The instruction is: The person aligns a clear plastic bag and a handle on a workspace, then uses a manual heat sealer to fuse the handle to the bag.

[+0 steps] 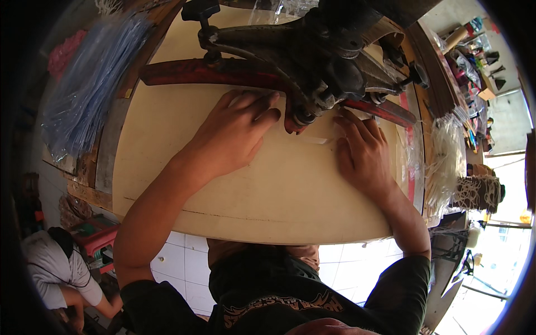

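Note:
A dark cast-metal frame (pixel 251 47) with black knobs spreads over a cream board and carries a red curved bar (pixel 218 72) on each side. Just below the left bar, my left hand (pixel 237 125) rests with its fingers bent and drawn together near the frame's centre; what lies at their tips is hidden. Close under the right-hand red bar (pixel 385 111), my right hand (pixel 364 151) reaches forward, fingers extended and thumb apart, touching the board. Between the hands a short, shiny pale strip (pixel 315 140) shows on the cream board (pixel 262 184).
Bluish clear plastic sheets (pixel 92 84) are heaped at the left edge. Bundled whitish strands (pixel 445 156) hang at the right, below a cluttered shelf (pixel 474 72). A person in a grey top (pixel 53 268) bends at lower left beside a red stool (pixel 96 234).

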### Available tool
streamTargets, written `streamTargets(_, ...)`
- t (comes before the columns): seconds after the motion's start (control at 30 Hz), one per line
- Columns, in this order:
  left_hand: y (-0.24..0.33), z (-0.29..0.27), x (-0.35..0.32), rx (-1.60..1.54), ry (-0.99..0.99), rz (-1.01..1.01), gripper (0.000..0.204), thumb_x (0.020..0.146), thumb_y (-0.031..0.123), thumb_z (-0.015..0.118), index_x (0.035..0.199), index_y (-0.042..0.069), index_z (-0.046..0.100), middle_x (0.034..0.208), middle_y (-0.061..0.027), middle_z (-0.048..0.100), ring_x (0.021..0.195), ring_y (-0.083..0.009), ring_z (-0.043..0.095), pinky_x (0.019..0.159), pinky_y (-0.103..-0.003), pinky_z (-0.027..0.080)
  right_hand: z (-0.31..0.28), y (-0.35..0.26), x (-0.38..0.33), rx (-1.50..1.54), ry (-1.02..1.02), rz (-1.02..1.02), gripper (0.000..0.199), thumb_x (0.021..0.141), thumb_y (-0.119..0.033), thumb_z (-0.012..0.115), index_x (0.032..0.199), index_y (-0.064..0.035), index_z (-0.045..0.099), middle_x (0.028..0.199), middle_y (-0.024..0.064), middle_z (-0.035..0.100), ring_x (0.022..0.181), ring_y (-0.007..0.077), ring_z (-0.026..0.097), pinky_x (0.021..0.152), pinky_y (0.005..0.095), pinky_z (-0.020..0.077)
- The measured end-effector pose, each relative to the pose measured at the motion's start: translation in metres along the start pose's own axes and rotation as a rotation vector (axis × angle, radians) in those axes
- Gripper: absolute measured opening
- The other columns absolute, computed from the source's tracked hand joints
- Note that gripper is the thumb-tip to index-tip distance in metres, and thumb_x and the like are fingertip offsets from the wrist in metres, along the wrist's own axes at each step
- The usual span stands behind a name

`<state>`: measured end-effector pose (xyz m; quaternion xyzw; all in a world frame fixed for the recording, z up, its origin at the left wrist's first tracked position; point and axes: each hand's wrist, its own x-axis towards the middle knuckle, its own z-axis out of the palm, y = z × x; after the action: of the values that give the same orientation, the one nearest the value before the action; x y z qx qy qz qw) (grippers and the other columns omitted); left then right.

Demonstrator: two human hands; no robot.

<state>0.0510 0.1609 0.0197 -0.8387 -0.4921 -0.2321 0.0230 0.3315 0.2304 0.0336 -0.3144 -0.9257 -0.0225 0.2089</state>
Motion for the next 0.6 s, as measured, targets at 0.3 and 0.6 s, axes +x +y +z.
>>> streamTargets(0.3, 0.0005, -0.0005, -0.0004, -0.011, -0.007, 0.006, 0.032, 0.077, -0.001, 0.059, 0.110, -0.002, 0.060, 0.128, -0.0157, 0.060, 0.122, -0.0320, 0.053, 0.106, -0.046, 0.041, -0.0005, 0.0008, 0.0001, -0.006, 0.003, -0.005, 0.037, 0.079, -0.005, 0.059, 0.115, -0.0027, 0.062, 0.125, 0.0162, 0.064, 0.094, 0.0331, 0.061, 0.085, 0.0440, 0.0499)
streamTargets(0.6, 0.0003, 0.0000, 0.0002, -0.011, 0.004, 0.013, 0.031, 0.077, 0.000, 0.060, 0.108, -0.002, 0.060, 0.127, -0.0157, 0.061, 0.118, -0.0323, 0.054, 0.104, -0.046, 0.042, 0.0014, 0.0017, -0.0001, -0.005, 0.011, -0.005, 0.037, 0.079, -0.006, 0.060, 0.115, -0.0021, 0.062, 0.125, 0.0155, 0.064, 0.093, 0.0328, 0.061, 0.084, 0.0438, 0.0501)
